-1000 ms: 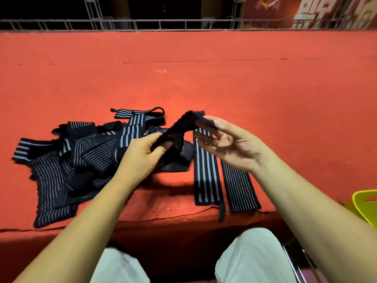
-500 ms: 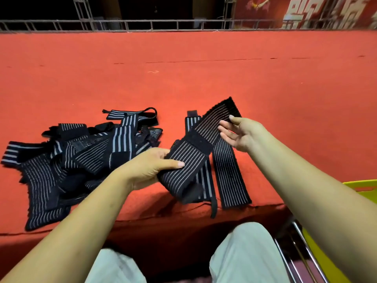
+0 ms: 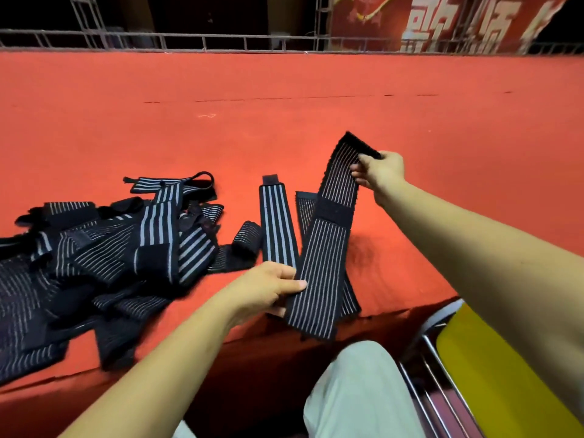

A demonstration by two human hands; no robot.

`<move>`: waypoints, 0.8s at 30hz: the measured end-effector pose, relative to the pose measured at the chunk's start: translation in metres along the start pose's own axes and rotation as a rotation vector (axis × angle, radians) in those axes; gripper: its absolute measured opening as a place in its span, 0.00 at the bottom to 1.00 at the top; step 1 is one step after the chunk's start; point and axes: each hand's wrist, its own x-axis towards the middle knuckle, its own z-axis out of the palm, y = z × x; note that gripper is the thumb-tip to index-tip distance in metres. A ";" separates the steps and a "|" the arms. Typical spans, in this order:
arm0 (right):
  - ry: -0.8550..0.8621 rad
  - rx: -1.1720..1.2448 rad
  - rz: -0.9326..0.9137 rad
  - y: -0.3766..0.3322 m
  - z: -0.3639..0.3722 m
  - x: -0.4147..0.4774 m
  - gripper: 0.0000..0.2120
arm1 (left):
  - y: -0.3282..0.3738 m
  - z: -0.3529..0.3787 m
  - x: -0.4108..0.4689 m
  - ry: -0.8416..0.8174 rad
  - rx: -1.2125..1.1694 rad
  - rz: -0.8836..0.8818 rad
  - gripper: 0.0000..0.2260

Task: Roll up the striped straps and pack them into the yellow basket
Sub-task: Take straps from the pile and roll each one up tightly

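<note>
A black strap with thin grey stripes (image 3: 328, 248) is stretched out straight above the red surface. My right hand (image 3: 380, 172) pinches its far end, and my left hand (image 3: 268, 289) grips its near end, thumb on top. Two more straps lie flat under and beside it: a wide-striped one (image 3: 278, 222) and one mostly hidden (image 3: 305, 205). A tangled pile of striped straps (image 3: 94, 263) lies to the left, with a small rolled piece (image 3: 248, 240) at its right edge. The yellow basket (image 3: 493, 374) shows at the lower right, partly behind my right forearm.
The red carpeted platform (image 3: 284, 121) stretches far ahead to a metal railing (image 3: 221, 39). Its front edge runs just above my knees. The basket rests on a metal-framed chair (image 3: 429, 368) at my right. A red banner (image 3: 442, 23) hangs at the back right.
The strap went from bunched between my hands to pulled out straight. My right hand moved up and to the right with its far end; my left hand shifted right and nearer with the other end.
</note>
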 end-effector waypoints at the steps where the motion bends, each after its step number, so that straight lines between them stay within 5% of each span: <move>1: -0.023 -0.038 -0.051 -0.006 -0.002 0.004 0.09 | -0.002 0.009 0.007 0.019 0.019 0.009 0.08; 3: -0.060 -0.090 -0.127 -0.018 -0.003 0.007 0.09 | -0.004 0.022 0.018 0.083 0.045 0.018 0.05; 7: -0.105 -0.136 -0.215 -0.032 0.002 0.014 0.09 | -0.014 0.038 0.036 0.221 0.122 -0.020 0.17; 15: -0.190 -0.191 -0.249 -0.018 0.020 0.019 0.08 | -0.027 0.047 0.049 0.286 0.272 -0.074 0.14; 20: -0.208 -0.207 -0.237 -0.001 0.028 0.031 0.08 | -0.026 0.051 0.048 0.328 0.751 0.001 0.14; 24: -0.236 -0.227 -0.233 0.014 0.033 0.040 0.08 | -0.027 0.052 0.053 0.522 1.276 0.203 0.36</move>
